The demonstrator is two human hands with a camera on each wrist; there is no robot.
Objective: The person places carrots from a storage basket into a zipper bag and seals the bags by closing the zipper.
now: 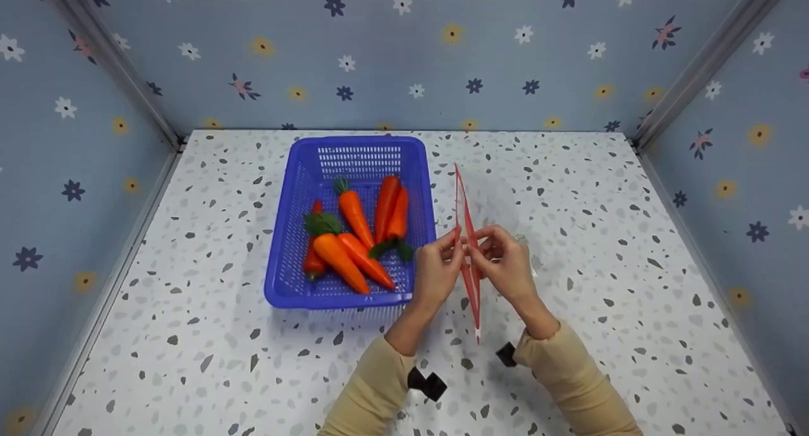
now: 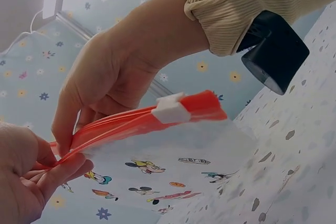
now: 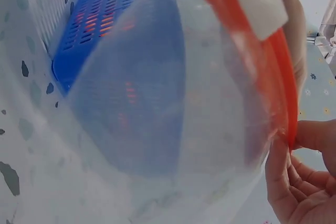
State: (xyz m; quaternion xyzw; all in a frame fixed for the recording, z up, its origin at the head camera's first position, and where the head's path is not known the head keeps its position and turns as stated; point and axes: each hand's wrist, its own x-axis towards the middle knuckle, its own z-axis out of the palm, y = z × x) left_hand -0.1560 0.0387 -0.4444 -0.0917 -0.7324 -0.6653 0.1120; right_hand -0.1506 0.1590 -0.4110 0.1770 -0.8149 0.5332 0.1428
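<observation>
Between both hands is a clear plastic slider zip bag point(image 2: 178, 153) with red edging and small printed cartoon figures. Its white slider point(image 2: 171, 109) sits near one end of the red strip. My left hand point(image 1: 437, 268) pinches one side of the mouth with thumb and fingers. Opposite it, my right hand point(image 1: 510, 266) pinches the other red edge. From above, the two red edges stand slightly apart, leaving a narrow slit. The see-through body of the bag hangs below the mouth, to the right in the head view.
Just left of the hands stands a blue plastic basket point(image 1: 278, 234) holding several carrots point(image 1: 355, 218) and red peppers point(image 1: 386, 208), some with green leaves. Speckled white tabletop point(image 1: 189, 360) lies beneath, with flowered panels point(image 1: 404, 57) at the back and sides.
</observation>
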